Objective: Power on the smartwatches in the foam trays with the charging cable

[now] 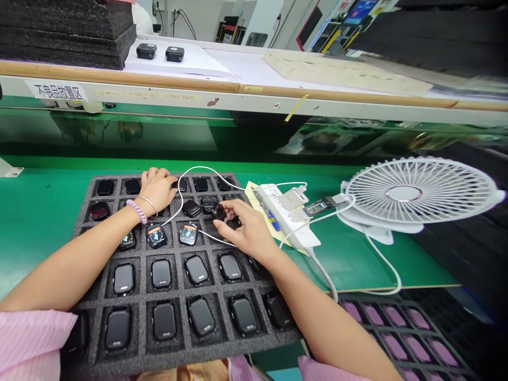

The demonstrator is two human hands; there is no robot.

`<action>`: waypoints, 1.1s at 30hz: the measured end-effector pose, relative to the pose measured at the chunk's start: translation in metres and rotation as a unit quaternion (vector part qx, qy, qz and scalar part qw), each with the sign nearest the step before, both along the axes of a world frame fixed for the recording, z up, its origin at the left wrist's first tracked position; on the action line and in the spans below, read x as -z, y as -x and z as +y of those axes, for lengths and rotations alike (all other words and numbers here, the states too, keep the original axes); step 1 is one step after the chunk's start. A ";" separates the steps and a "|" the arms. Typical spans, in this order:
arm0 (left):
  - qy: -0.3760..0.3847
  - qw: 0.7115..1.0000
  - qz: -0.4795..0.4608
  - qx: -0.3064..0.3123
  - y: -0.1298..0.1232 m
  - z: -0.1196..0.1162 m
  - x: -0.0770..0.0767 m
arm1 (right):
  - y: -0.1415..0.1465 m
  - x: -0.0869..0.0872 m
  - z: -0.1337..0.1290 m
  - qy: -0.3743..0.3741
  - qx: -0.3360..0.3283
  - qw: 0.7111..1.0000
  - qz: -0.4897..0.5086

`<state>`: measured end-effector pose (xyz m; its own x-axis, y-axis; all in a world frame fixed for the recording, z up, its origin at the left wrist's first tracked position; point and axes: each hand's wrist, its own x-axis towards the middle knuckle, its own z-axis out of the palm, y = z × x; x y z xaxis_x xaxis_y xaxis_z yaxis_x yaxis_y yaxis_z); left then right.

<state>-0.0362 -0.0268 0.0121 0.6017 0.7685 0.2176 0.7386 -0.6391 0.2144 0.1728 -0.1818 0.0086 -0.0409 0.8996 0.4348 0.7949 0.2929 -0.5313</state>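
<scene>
A grey foam tray point(141, 290) lies tilted on the bench, its cells filled with several black smartwatch bodies point(161, 273). Over the back row rests my left hand point(157, 190), fingers spread and bent downward; whatever sits under the palm is hidden. My right hand point(250, 227) pinches a dark watch point(218, 212) between thumb and fingers above the tray's right side. Two lit watches, one left point(156, 236) and one right point(189, 233), show orange and green screens in the middle row. A white charging cable point(180, 198) loops between the hands.
Right of the tray stand a white power strip point(288, 217) with chargers and a white fan point(405, 196). A second tray with purple-covered pieces point(416, 346) is lower right. The shelf point(254, 87) ahead holds two black devices point(174, 54) and stacked black foam point(63, 34).
</scene>
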 end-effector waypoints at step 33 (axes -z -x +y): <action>0.020 0.999 0.028 -0.021 -0.002 -0.009 -0.003 | -0.007 0.010 0.001 -0.053 -0.023 0.998 -0.007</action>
